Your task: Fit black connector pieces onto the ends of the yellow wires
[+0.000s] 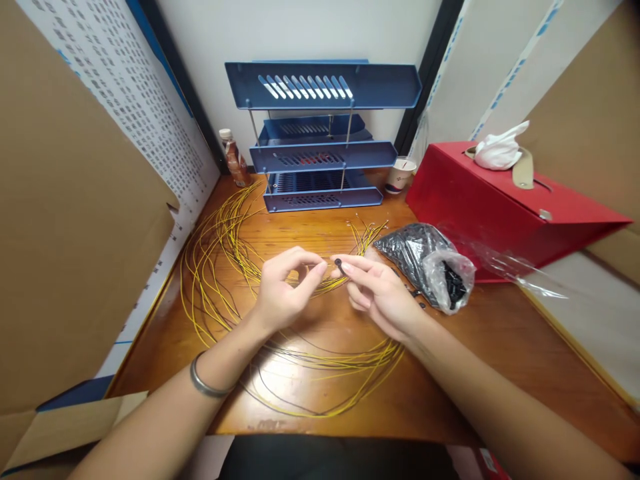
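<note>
My left hand is raised over the middle of the table, thumb and index finger pinched on something too small to make out. Close to its right, my right hand grips a small black part between thumb and index finger. Yellow and dark wires lie in a wide loop around and beneath both hands, their ends bunched just behind the right hand. Beside that hand a clear plastic bag of black pieces lies with its mouth open toward the front right, and a few loose black pieces are near it.
A blue tiered rack stands at the back, between a brown drink bottle and a paper cup. At the right is a red box with white tissue on top. Cardboard rises at the left.
</note>
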The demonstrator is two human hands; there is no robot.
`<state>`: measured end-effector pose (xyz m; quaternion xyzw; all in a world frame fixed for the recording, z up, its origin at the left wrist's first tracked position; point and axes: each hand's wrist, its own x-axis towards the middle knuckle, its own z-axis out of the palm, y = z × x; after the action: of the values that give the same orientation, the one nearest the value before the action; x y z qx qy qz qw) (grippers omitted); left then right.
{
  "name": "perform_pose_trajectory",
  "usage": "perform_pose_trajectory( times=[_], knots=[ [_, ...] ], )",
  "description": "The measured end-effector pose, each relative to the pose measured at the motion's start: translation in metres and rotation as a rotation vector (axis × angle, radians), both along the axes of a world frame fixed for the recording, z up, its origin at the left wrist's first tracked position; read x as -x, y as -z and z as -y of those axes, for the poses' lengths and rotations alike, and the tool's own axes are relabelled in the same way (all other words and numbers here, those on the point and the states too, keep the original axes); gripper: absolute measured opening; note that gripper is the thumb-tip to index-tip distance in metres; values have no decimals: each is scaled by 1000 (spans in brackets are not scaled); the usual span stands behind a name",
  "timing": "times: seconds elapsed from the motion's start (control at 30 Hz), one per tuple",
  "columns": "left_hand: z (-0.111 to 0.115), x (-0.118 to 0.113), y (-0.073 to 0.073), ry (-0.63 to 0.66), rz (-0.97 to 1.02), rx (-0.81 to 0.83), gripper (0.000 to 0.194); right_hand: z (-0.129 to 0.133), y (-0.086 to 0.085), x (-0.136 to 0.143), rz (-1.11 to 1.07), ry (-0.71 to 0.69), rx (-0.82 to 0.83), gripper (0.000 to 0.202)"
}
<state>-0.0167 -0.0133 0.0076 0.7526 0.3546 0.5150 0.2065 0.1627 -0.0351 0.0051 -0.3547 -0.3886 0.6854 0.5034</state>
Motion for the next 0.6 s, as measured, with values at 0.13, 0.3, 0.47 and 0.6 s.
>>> perform_pose_trajectory(
  times=[0.13,0.3,0.47,0.6],
  knots=[
    [0,0,0,-5,-2,-1,14,0,2,0,-1,-29,-3,29],
    [1,-1,0,-20,-16,10,15,1,1,1,31,-34,-14,28],
    [0,-1,0,-54,-13,-5,15,0,2,-1,38,4,7,25],
    [0,-1,-1,-69,-8,-10,16,0,1,-2,51,13,10,25]
  ],
)
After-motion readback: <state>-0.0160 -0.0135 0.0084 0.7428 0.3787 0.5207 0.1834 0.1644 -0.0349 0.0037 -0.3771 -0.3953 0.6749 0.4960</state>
